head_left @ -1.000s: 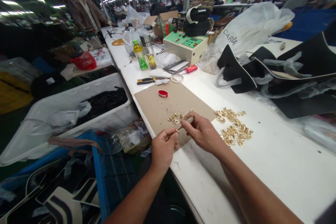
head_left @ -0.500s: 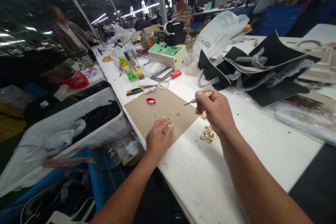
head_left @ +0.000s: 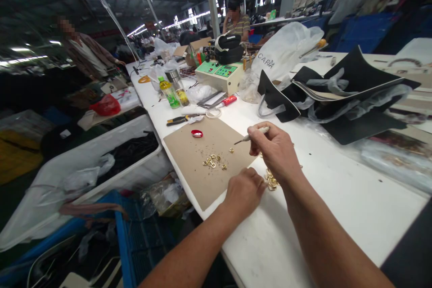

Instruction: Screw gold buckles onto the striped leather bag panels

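Note:
My right hand (head_left: 275, 148) is closed around a slim pointed tool (head_left: 260, 130) with a pale handle. Its thin dark tip points left over the brown board (head_left: 182, 144). My left hand (head_left: 245, 191) lies lower, at the board's right edge, fingers curled against a pile of gold metal rings (head_left: 272, 182). The fingertips are partly hidden, so any piece in them cannot be made out. Several gold rings (head_left: 211, 162) lie loose on the board among dark specks. One more gold piece (head_left: 231, 150) sits apart, near the tool tip. A red ring-shaped item (head_left: 197, 133) rests toward the back.
Behind the board are yellow-black pliers (head_left: 177, 120), a red-labelled tube (head_left: 229, 101), bottles (head_left: 169, 93) and a control box (head_left: 221, 76). Black panels (head_left: 344, 90) are stacked at right. A white bin (head_left: 111, 166) and blue crate (head_left: 148, 234) stand left of the table. Other people are farther back.
My left hand has moved right, from the rings on the board to the gold pile, uncovering those rings. My right hand still holds the tool. The view has shifted slightly.

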A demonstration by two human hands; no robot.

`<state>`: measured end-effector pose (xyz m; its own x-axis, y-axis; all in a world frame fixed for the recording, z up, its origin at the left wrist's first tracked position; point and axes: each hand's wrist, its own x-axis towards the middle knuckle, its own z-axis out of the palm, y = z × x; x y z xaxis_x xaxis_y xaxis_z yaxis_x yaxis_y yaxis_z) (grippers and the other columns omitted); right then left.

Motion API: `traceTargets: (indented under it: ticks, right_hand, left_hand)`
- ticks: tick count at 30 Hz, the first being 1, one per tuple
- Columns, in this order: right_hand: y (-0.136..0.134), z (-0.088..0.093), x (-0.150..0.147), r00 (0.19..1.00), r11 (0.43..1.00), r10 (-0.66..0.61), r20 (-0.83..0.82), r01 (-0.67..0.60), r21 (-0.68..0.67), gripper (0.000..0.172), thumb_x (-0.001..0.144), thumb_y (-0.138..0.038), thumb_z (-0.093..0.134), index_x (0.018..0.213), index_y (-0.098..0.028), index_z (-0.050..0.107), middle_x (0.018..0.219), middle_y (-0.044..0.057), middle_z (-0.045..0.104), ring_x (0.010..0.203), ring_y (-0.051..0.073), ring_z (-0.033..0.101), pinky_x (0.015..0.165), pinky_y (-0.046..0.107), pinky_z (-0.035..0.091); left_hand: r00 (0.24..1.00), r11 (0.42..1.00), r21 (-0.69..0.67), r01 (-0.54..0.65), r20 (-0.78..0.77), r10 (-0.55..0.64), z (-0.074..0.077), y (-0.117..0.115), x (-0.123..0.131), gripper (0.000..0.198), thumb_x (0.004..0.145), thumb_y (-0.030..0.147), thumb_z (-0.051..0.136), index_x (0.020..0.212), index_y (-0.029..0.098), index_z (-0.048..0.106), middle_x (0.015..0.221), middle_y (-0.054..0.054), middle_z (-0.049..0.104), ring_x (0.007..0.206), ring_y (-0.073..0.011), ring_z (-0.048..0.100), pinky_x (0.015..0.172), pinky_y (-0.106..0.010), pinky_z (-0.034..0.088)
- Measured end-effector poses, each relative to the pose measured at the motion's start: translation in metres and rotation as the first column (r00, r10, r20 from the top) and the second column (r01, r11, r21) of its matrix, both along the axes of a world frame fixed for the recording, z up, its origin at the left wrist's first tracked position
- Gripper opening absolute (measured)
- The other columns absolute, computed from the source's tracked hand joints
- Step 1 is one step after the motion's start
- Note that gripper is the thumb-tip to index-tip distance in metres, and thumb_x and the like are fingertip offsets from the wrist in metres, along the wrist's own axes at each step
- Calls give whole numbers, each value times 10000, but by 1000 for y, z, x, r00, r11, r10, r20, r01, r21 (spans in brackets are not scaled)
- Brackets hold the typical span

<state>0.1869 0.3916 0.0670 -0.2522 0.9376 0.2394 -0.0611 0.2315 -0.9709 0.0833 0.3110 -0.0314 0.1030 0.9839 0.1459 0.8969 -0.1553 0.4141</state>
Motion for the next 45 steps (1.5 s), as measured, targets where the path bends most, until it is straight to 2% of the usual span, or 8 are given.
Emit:
traceTargets:
  ticks: [3, 7, 10, 17, 24, 32, 39, 45]
  right_hand:
    - [-1, -5, -6, 1000, 1000, 5, -17, -5, -23, 280, 930, -482, 702, 894, -205, 679, 606, -26, 643, 548, 140, 594, 578, 264, 469]
    - [-6, -22, -20, 996, 993, 73, -45, -77, -86, 327, 901, -515, 744, 1004, -205, 720, 644, -20, 653, 552, 148, 586, 571, 279, 473]
    - [-9, -41, -38, 991, 980, 135, -26, -137, -142, 409, 878, -531, 775, 1103, -193, 735, 615, -19, 640, 549, 154, 574, 564, 285, 469]
    - [18, -57, -113, 970, 959, 244, 2, -241, -149, 528, 833, -488, 776, 1230, -148, 700, 703, -18, 632, 599, 156, 609, 533, 271, 501]
    - [63, -66, -195, 952, 973, 226, 208, -213, -88, 426, 828, -436, 696, 1148, -157, 731, 803, 27, 691, 571, 154, 639, 454, 251, 498]
    - [85, -89, -223, 926, 981, 192, 326, -174, -82, 295, 818, -360, 709, 1040, -175, 768, 755, 19, 715, 505, 156, 638, 451, 253, 484]
    - [80, -84, -216, 971, 983, 153, 181, -132, -124, 306, 779, -382, 766, 1018, -192, 770, 772, 5, 712, 516, 141, 629, 438, 237, 476]
    - [69, -74, -204, 994, 930, 49, -101, -82, -358, 327, 763, -472, 824, 825, -187, 675, 763, 8, 681, 507, 97, 573, 420, 203, 470]
  left_hand:
    - [932, 994, -40, -105, 344, 112, 3, -15, -9, 267, 1003, 355, 573, 875, 214, 759, 931, -85, 754, 850, -233, 679, 799, -348, 518]
    - [448, 932, -316, -176, 817, 362, 8, -37, -25, 253, 908, 401, 636, 931, 171, 742, 841, -59, 752, 503, -118, 545, 483, -256, 420]
    - [169, 893, -399, -207, 885, 434, 11, -52, -40, 359, 787, 449, 747, 946, 129, 719, 710, -19, 669, 451, -92, 481, 378, -214, 346]
    - [-130, 867, -442, -232, 897, 423, 14, -70, -63, 530, 645, 473, 881, 982, 106, 702, 617, 36, 561, 525, -106, 491, 434, -229, 498]
    - [-229, 881, -446, -157, 884, 407, 7, -74, -71, 582, 599, 437, 912, 1011, 77, 714, 694, 26, 571, 577, -107, 537, 488, -248, 555]
    - [-193, 891, -439, -117, 890, 414, 7, -78, -77, 522, 612, 449, 926, 937, 83, 747, 727, -10, 644, 588, -105, 575, 562, -251, 562]
    - [-163, 890, -441, -115, 892, 421, 5, -77, -76, 568, 628, 492, 896, 971, 63, 750, 707, -44, 675, 623, -155, 637, 489, -231, 520]
    - [-54, 878, -430, -208, 902, 429, 3, -75, -78, 602, 709, 496, 815, 1110, 49, 768, 666, -32, 687, 523, -114, 587, 521, -245, 532]
